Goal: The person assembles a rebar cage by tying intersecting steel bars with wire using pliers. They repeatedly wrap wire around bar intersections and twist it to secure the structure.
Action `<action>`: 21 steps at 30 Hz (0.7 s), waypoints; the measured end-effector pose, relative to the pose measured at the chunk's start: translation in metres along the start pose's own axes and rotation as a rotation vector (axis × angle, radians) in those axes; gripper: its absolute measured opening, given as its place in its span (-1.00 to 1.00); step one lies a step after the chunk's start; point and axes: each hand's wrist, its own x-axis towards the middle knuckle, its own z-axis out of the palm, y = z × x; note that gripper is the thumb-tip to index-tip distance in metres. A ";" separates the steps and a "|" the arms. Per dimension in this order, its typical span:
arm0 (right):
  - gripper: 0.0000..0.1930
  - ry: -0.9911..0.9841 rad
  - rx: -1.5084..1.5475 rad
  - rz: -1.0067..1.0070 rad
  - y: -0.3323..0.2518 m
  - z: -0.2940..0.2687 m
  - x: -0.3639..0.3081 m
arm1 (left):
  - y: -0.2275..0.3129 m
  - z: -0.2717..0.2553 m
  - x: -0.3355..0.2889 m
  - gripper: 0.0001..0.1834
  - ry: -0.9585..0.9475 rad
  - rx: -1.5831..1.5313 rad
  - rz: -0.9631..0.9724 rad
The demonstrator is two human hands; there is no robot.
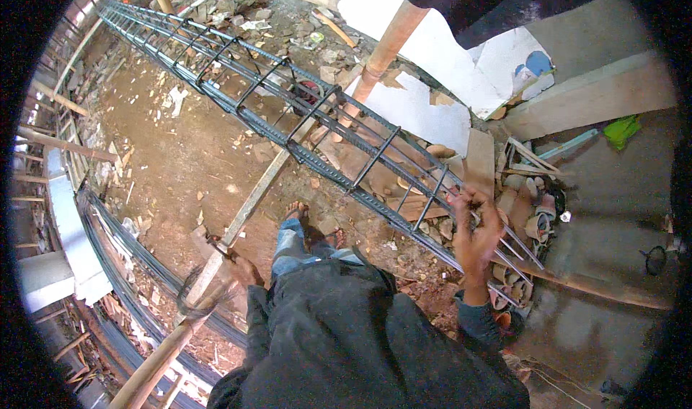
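Note:
A long rebar cage (328,139) of steel bars and square stirrups runs from the far left down to my right side. At its near end my right hand (477,229) is raised over the bars, fingers curled and pressed together; whatever they pinch is too small or blurred to name. My left hand (244,270) is low beside a wooden crossbar (263,185), closed on a dark metal tool (216,243) whose kind I cannot make out. A loose coil of thin wire (198,297) hangs around the crossbar, close to that hand.
A bamboo post (386,49) rises beyond the cage. Bundled steel bars (137,247) lie on the left. White boards (425,113) and rubble stand at the back; a wooden plank (591,110) and a green bag (621,131) are on the right. Debris litters the earth floor (180,164).

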 end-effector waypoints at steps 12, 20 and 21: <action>0.03 -0.262 0.479 -0.587 -0.089 0.102 -0.039 | 0.237 -0.059 -0.095 -0.46 -0.322 -0.520 0.538; 0.03 -0.899 0.755 -0.163 -0.077 0.109 -0.066 | 0.290 -0.038 -0.193 -0.16 -1.199 -0.813 0.219; -0.01 -0.937 0.727 -0.112 -0.073 0.107 -0.068 | 0.296 -0.039 -0.196 -0.15 -1.270 -0.807 0.232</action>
